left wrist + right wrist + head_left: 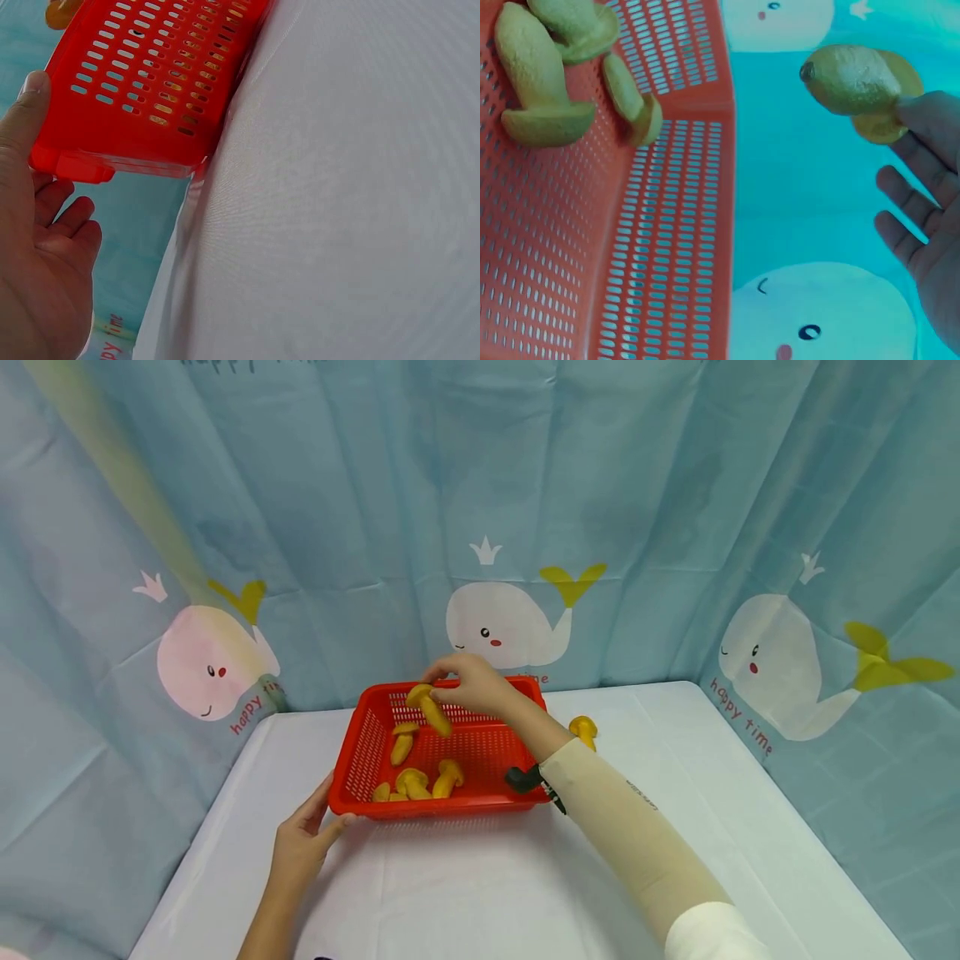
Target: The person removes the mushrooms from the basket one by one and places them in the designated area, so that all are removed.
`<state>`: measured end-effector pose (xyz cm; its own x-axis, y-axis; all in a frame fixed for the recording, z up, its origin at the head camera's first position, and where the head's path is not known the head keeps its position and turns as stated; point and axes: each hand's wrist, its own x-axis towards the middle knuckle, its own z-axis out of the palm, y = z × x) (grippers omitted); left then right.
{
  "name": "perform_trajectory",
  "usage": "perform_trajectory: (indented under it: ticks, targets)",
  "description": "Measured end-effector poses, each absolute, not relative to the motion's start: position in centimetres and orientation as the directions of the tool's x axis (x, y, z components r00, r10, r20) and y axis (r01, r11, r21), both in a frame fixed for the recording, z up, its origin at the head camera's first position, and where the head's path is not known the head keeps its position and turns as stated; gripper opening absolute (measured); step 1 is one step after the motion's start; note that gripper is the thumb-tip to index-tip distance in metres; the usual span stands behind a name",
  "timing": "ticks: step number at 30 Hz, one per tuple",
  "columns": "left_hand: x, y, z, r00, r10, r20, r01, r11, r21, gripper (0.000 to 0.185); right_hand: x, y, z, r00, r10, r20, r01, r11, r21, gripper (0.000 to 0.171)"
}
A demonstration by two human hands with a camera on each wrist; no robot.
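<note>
A red slotted basket (504,752) stands on a white table (487,893). My right hand (453,687) is over the basket's far side and pinches a yellow toy mushroom (431,708) above it. In the right wrist view that mushroom (859,86) sits at my fingertips (922,120), beside the basket wall (667,225). Several more yellow mushrooms (420,777) lie inside the basket. My left hand (307,835) holds the basket's near left corner. The left wrist view shows its thumb (26,112) against the basket wall (150,82) and its fingers under the rim.
One more yellow mushroom (583,728) lies on the table right of the basket. A blue curtain with white whales (506,622) closes in the table on the back and both sides. A black wrist camera (525,778) sits on my right sleeve.
</note>
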<state>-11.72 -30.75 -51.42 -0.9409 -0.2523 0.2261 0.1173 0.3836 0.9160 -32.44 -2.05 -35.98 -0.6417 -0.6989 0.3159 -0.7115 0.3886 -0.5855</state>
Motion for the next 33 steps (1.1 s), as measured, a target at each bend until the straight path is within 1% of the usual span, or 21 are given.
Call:
perform_trajectory:
  ticks: [4, 9, 12, 18, 24, 28, 33]
  targets:
    - [-11.8, -30.7, -51.5, -0.941, -0.250, 0.228, 0.119, 0.387, 0.914, 0.074, -32.0, -0.4, -35.6, -0.640, -0.678, 0.361, -0.725, 0.378, -0.576, 0.020]
    - [-11.8, -30.7, -51.5, -0.939, -0.251, 0.234, 0.128, 0.375, 0.918, 0.074, -31.5, 1.6, -35.4, -0.626, -0.655, 0.423, -0.756, 0.378, -0.533, 0.019]
    - [-11.7, -30.7, -51.5, -0.937, -0.257, 0.238, 0.132, 0.370, 0.920, 0.074, -31.4, 2.7, -35.5, -0.628, -0.638, 0.446, -0.761, 0.385, -0.522, 0.018]
    - [-11.8, -30.6, -51.5, -0.937, -0.253, 0.240, 0.126, 0.396, 0.910, 0.073, -30.9, 4.9, -35.5, -0.654, -0.601, 0.460, -0.743, 0.397, -0.539, 0.018]
    - [-11.9, -30.6, -51.4, -0.937, -0.253, 0.242, 0.136, 0.374, 0.917, 0.073, -30.7, 7.5, -35.4, -0.681, -0.556, 0.476, -0.724, 0.413, -0.553, 0.019]
    - [-11.9, -30.7, -51.5, -0.935, -0.250, 0.252, 0.153, 0.358, 0.921, 0.073, -30.8, 9.1, -35.6, -0.682, -0.538, 0.495, -0.724, 0.405, -0.558, 0.018]
    - [-11.9, -30.6, -51.6, -0.933, -0.252, 0.258, 0.159, 0.355, 0.921, 0.073, -30.6, 10.9, -35.8, -0.700, -0.508, 0.502, -0.711, 0.427, -0.559, 0.018]
